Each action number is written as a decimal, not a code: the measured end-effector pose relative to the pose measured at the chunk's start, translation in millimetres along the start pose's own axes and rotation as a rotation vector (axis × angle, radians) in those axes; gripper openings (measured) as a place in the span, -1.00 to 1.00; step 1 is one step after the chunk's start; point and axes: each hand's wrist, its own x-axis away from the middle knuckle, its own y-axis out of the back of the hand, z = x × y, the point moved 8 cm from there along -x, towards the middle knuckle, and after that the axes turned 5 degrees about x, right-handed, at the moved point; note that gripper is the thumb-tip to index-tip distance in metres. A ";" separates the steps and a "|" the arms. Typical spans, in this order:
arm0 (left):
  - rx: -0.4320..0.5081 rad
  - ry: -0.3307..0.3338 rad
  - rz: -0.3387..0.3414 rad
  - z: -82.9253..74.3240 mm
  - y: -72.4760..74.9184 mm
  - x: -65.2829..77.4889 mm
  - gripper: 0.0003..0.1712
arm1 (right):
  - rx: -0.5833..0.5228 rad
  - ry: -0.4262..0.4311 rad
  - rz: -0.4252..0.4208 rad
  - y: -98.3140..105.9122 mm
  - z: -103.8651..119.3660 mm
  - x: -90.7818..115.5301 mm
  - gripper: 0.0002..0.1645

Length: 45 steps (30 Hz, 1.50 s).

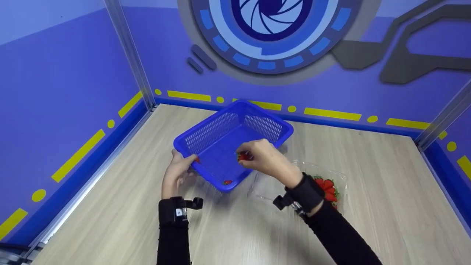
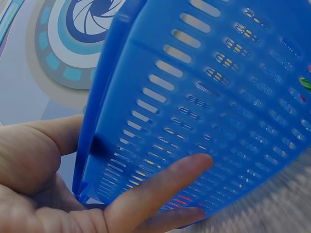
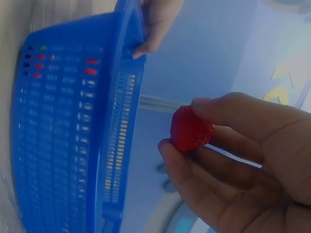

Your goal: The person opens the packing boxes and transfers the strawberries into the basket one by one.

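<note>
My left hand (image 1: 177, 168) grips the near left corner of a blue plastic basket (image 1: 209, 127), thumb over the rim and fingers against the outer wall. In the left wrist view those fingers (image 2: 163, 182) lie along the slotted side (image 2: 146, 73). The basket is tilted. Over its near right side, my right hand (image 1: 270, 160) pinches a strawberry (image 1: 244, 156) between thumb and fingertips; the right wrist view shows this red strawberry (image 3: 190, 130) beside the basket's rim (image 3: 112, 87). Inside the basket lie a strawberry (image 1: 227, 182) at the near corner and another red one (image 1: 197, 159) by my left thumb.
A clear plastic box (image 1: 342, 178) holding several strawberries (image 1: 328, 188) sits on the wooden table (image 1: 382, 206), partly hidden under my right forearm. Clear plastic (image 1: 266, 187) also lies left of that forearm. Blue walls (image 1: 331, 95) border the table at the back and sides.
</note>
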 end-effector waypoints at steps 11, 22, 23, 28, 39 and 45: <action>0.001 -0.003 0.010 0.0 -2.8 -2.0 0.24 | -0.045 0.001 0.026 -18.3 12.2 -19.5 -0.77; -0.019 -0.014 -0.015 -1.1 -0.4 -3.2 0.22 | -0.019 0.004 -0.003 -18.8 16.2 -25.4 -0.73; -0.022 -0.009 -0.019 -0.8 -0.2 -2.9 0.23 | -0.015 0.010 -0.005 -18.7 16.8 -25.5 -0.74; -0.018 -0.003 -0.016 0.2 0.6 -0.7 0.23 | -0.009 0.029 -0.013 -18.1 20.0 -25.8 -0.74; -0.007 -0.008 -0.015 0.9 0.4 -1.1 0.14 | -0.071 0.009 -0.012 -13.4 17.8 -23.8 -0.70; 0.001 -0.009 -0.009 2.3 1.2 -1.2 0.15 | -0.076 -0.005 -0.009 -10.5 14.6 -19.4 -0.70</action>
